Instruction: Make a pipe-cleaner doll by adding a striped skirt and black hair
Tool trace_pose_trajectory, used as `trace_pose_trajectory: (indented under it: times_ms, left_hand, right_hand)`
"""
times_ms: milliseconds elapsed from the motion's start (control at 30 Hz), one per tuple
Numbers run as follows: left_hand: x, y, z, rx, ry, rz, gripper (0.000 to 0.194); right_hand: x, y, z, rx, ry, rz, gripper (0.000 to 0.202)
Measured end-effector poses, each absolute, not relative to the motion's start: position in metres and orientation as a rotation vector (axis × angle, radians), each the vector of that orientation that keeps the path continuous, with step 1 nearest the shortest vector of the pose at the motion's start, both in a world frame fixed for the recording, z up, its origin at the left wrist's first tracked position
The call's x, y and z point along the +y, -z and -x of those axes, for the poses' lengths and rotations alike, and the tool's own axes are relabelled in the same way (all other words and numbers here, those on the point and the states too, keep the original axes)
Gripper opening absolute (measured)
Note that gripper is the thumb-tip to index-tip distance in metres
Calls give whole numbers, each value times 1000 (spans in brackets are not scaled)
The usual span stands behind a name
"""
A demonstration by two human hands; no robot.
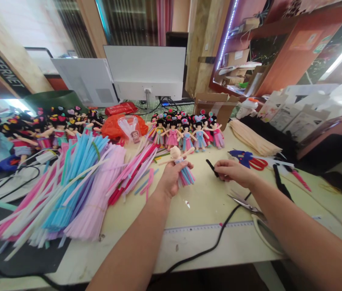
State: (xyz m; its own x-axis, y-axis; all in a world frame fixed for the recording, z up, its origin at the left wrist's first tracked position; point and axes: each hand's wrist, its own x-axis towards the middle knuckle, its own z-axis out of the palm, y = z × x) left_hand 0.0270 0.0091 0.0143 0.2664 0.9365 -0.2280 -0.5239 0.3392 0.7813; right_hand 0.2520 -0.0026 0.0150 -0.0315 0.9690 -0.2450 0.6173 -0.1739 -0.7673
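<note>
My left hand (171,178) is closed round a small doll (185,171) with a cream head, outstretched arms and a pink and blue striped skirt; the doll has no black hair on it. To the right, my right hand (230,171) pinches a short black fuzzy strip (211,167), which points up and left from the fingertips. A gap of bare table separates the strip from the doll. Below my right hand lie metal scissors (245,203).
Bundles of blue (68,190) and lilac fuzzy stems (96,202) cover the left side. Finished dolls (186,133) stand at the back. A blue glue gun (241,157) and beige stems (254,138) lie right. A black cable (219,238) crosses the front by a ruler (195,229).
</note>
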Motion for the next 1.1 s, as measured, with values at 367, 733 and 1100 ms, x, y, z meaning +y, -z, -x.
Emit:
trace_pose_trajectory:
  times_ms: [367, 733, 1100]
  left_hand:
    - [13, -13, -27, 819, -1152, -652, 21]
    - [18, -6, -22, 938, -1256, -899, 30]
    - [21, -6, -21, 1205, -966, -809, 35]
  right_hand:
    - [-7, -43, -198, -1362, -1710, 1185, 32]
    - [-7, -24, -182, -1321, -1750, 1172, 39]
    - [5, -10, -188, -982, -1684, 1195, 28]
